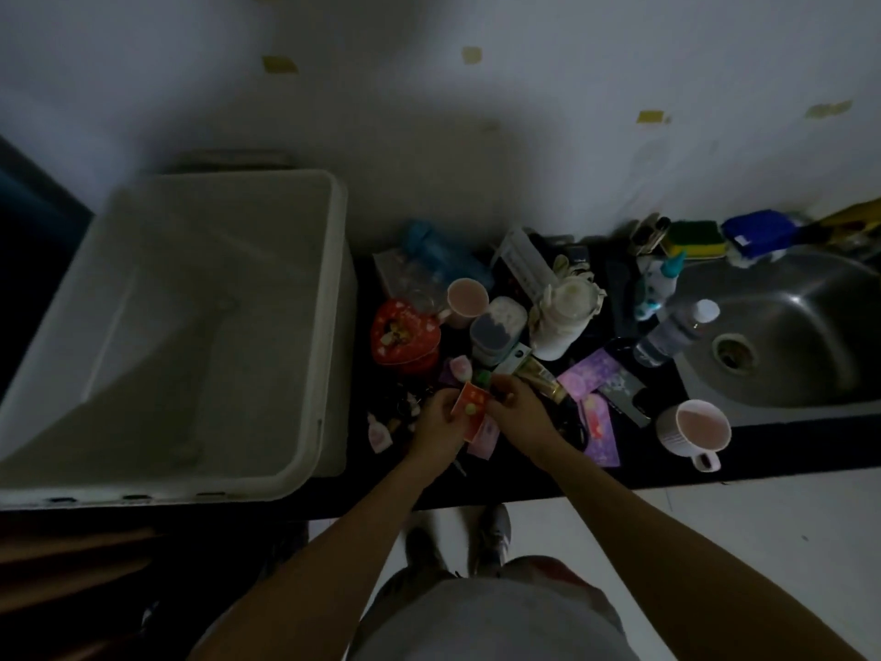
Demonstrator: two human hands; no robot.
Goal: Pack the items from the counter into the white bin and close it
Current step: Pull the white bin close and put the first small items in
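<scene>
- The left hand (436, 422) is pinching a small red card (469, 407) at the near middle of the counter (524, 479); the right hand (517, 407) is closing on the card's right edge, and I cannot tell whether it is also holding something small.
- The bin (190, 326) is sitting open at the left, touching the counter's left end, and it is looking empty; no lid is showing clearly.
- To do this step well, I judge that gathering the loose flat cards into one stack and carrying them left together is saving trips; laying them flat on the bin floor is leaving room for bulkier things.
- The red heart tin (405, 338), two pink mugs (467, 300) (691, 429) and a bottle (677, 331) are waiting farther off and to the right.
- The counter is dark and crowded, so small pieces are being hard to spot.
- A steel sink (801, 336) is lying at the right; the room is dim, with a pale wall (429, 88) behind.
</scene>
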